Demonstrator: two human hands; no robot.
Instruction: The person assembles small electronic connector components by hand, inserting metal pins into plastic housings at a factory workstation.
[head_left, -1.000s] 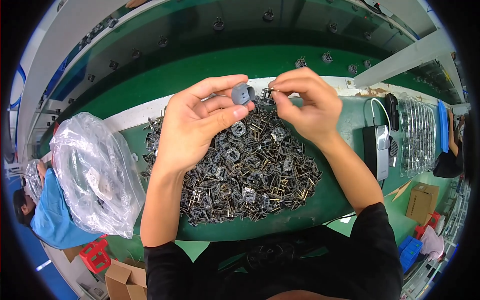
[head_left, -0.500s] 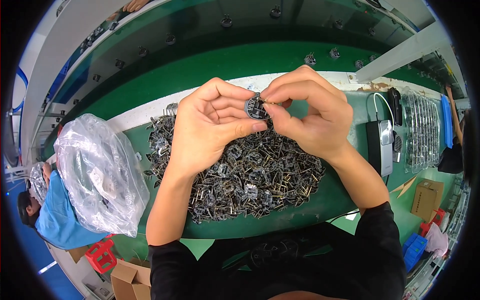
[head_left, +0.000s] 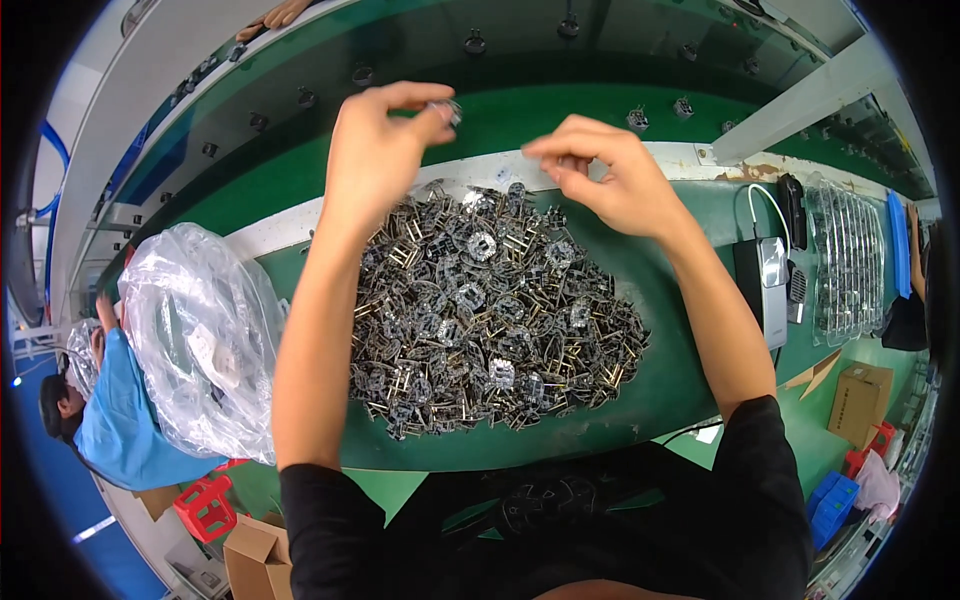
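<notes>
My left hand (head_left: 380, 150) is stretched out over the green conveyor belt, its thumb and fingers closed on a small round dark component with prongs (head_left: 447, 112). The component is blurred. My right hand (head_left: 610, 178) hangs above the belt's white edge, thumb and index finger apart, the other fingers loosely curled, with nothing visible in it. Below and between both hands, a big heap of dark plastic parts with metal pins (head_left: 490, 310) lies on the green table (head_left: 690, 370).
A clear plastic bag (head_left: 200, 340) bulges at the left. To the right sit a grey-black device with a white cable (head_left: 762, 290) and a clear tray of parts (head_left: 845, 265). Several components (head_left: 637, 118) stand along the belt (head_left: 540, 105). A co-worker in blue (head_left: 140, 420) is at far left.
My hands have parted. The left one moved up and left over the belt with the round component; the right one let go of it and drew slightly back. Components on the belt shifted right.
</notes>
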